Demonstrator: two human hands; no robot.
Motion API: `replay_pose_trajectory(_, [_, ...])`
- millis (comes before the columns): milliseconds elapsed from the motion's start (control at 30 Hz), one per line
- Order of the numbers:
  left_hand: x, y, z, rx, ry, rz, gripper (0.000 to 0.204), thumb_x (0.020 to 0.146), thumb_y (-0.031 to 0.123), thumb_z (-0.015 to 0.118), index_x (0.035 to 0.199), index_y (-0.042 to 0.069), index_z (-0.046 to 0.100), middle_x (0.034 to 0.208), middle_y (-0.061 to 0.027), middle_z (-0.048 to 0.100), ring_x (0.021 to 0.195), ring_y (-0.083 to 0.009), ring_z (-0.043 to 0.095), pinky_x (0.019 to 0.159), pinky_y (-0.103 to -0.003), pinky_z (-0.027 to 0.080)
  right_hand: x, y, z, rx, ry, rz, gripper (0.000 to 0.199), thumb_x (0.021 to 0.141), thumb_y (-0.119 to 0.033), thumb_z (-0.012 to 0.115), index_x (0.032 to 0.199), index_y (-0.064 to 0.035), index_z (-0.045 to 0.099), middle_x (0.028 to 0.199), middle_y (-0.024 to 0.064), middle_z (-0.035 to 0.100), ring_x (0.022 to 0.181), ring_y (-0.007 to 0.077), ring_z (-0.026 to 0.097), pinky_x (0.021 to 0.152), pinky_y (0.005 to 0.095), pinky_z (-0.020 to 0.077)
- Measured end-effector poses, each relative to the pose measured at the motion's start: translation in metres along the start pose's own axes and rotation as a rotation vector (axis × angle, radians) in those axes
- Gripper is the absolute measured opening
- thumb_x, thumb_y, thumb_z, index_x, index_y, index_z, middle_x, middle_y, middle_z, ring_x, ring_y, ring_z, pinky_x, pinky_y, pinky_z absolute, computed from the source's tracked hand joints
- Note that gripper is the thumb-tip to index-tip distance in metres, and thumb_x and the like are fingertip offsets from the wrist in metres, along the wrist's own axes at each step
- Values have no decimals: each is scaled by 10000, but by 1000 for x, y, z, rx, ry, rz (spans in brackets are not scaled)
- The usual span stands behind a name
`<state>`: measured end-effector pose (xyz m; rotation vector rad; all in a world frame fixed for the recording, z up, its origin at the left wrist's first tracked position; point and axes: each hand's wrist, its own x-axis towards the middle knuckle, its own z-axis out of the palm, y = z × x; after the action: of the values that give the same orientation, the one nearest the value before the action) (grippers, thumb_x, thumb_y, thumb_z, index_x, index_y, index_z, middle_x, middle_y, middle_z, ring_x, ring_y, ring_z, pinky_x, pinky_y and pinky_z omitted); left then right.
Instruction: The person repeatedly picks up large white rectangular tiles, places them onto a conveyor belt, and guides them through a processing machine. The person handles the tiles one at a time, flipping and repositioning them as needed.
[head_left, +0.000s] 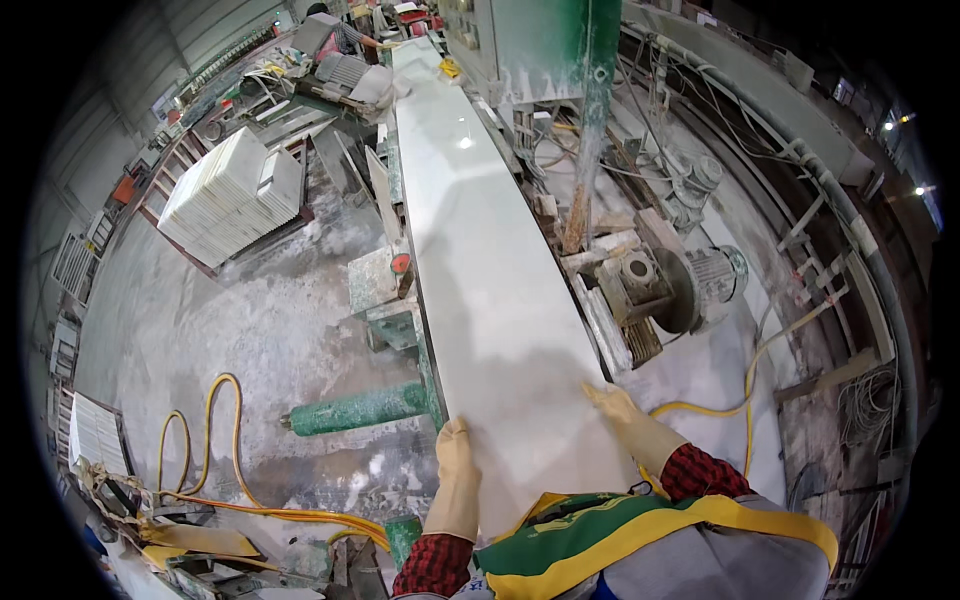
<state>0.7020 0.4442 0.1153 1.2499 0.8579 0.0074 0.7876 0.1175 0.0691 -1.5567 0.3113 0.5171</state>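
A long line of white, polished stone slabs lies on a narrow conveyor bed in front of me. Its surface has a wet-looking sheen, and a greyish slab is at the near end by my body. My left hand, in a cream glove, is closed on the left edge of this near slab. Across from it, my right hand, gloved alike, grips the right edge; the fingers beneath the slab are hidden. My green and yellow apron touches the near end.
A green roller juts out left of the bed. Stacked white slabs stand on a rack at left. Yellow hoses trail over the floor. A motor sits at right, below a green machine post. Another person is at the far end.
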Motion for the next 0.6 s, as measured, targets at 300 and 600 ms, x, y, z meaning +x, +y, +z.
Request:
replay_pose_trajectory(300, [14, 5, 3, -69, -78, -2, 394, 1109, 387, 573, 1257, 47, 705, 1021, -58, 744, 845, -154, 667, 738, -339, 550, -5, -59, 12, -230, 66, 257, 629, 1069, -205, 676, 1557, 106, 427, 1431, 196, 643, 1260, 271, 652, 1041, 412, 531])
replay_pose_trajectory(600, [-43, 4, -50, -172, -397, -122, 497, 1090, 376, 576, 1419, 8, 630, 1269, -124, 727, 1124, -246, 712, 917, -393, 576, -64, -27, -47, -874, -196, -896, 607, 917, 15, 669, 1512, -62, 579, 1158, 194, 698, 1071, 339, 690, 929, 449, 555])
